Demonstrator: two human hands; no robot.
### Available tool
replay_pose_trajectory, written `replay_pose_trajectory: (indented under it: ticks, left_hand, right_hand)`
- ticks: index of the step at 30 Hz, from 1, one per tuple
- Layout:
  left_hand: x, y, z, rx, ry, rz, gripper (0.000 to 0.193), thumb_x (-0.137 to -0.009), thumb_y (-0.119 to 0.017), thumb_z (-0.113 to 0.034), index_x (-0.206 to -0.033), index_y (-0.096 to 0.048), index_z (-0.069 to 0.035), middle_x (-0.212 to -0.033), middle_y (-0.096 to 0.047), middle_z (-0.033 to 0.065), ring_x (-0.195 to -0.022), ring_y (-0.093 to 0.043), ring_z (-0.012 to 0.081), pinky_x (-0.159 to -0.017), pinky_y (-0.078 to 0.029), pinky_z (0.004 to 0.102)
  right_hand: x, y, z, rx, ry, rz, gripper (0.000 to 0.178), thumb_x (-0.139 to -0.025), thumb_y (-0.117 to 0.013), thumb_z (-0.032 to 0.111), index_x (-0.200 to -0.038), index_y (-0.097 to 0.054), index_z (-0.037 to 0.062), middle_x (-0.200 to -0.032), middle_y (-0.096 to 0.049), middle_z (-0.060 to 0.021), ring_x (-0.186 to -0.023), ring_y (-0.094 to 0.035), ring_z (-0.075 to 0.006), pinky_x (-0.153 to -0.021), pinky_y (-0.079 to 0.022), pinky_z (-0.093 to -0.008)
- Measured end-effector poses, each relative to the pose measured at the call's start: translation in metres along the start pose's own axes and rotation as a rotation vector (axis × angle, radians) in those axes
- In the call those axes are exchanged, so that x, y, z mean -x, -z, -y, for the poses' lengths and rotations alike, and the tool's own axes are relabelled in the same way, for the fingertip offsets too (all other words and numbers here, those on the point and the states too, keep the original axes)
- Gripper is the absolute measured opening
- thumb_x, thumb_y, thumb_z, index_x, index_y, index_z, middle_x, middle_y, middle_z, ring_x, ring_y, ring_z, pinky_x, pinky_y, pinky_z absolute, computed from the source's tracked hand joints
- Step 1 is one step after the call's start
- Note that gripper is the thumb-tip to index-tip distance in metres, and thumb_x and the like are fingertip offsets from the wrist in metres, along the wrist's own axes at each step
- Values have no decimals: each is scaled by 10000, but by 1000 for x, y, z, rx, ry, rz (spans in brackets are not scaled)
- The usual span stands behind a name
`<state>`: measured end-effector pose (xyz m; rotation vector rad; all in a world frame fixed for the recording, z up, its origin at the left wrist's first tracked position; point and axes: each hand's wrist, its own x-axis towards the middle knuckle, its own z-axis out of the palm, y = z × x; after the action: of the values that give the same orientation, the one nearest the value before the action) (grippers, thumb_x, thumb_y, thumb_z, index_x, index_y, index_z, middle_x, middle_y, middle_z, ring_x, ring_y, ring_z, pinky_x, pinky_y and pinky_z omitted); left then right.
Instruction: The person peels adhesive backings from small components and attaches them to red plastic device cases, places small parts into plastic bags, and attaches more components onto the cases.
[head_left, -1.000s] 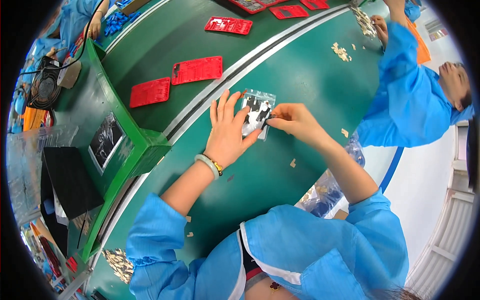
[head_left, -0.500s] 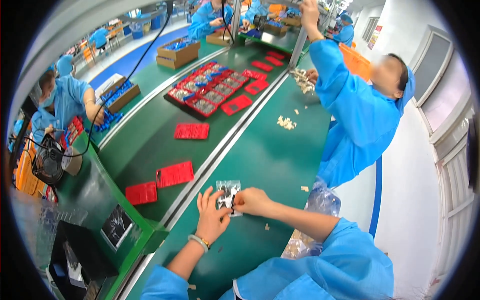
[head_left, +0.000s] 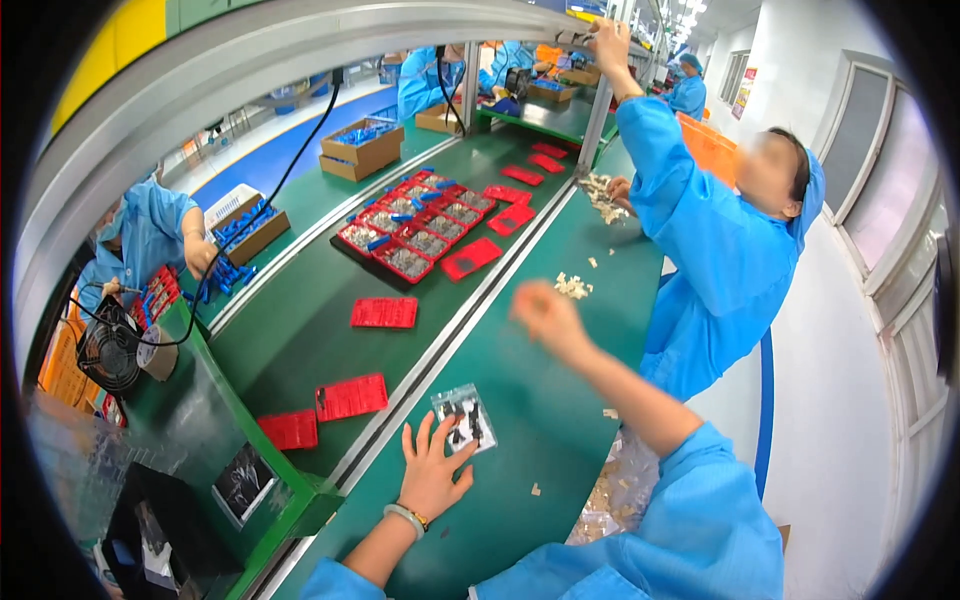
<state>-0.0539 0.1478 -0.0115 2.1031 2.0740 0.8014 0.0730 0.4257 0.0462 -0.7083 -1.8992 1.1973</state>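
Green bench: the near worktop is green matting, with pale scraps scattered on it and a clear bag of small pale parts at its near right edge.
Left hand: flat on the bench, fingers spread apart, fingertips resting on the near edge of the small clear packet — pinning it, not gripping it.
Packet: lies flat on the bench just beside the rail, dark small parts showing through the film.
Right hand: half a second ago it was on the packet with the left; now it is lifted off and stretched forward over the bench, blurred by motion — I cannot tell whether its fingers are apart or closed, and nothing shows in it.
What that means: the two-handed work on the packet looks paused; judging by the direction, the reach goes toward the pile of pale pieces further up.
Conveyor: red trays lie along the belt to the left.
Far: a co-worker in a blue coat reaches up to an overhead rail.
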Motion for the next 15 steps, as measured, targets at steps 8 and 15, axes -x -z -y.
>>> replay_pose_trajectory:
  ticks: [8, 15]
  left_hand:
    - [-28, 2, -7, -251, 155, -39, 748, -801, -619, -471, -1366, -402, -32, -1471, -255, 221, -1381, -186, 397, -1081, -149, 608]
    - [-18, -20, 15, -318, 162, -40, 735, -795, -579, -561, -1363, -444, -116, -1476, -252, 221, -1371, -206, 403, -1059, -181, 612]
  right_hand:
    - [29, -27, 34, -162, -609, 396, 208, -852, -553, 99, -1053, -556, 46, -782, -639, -51, -430, -297, -23, -382, -226, -200]
    - [73, -70, -56, -106, -114, -33, 122, -838, -536, 21, -942, -597, -2, -784, -631, -50, -659, -554, -110, -611, -457, -261]
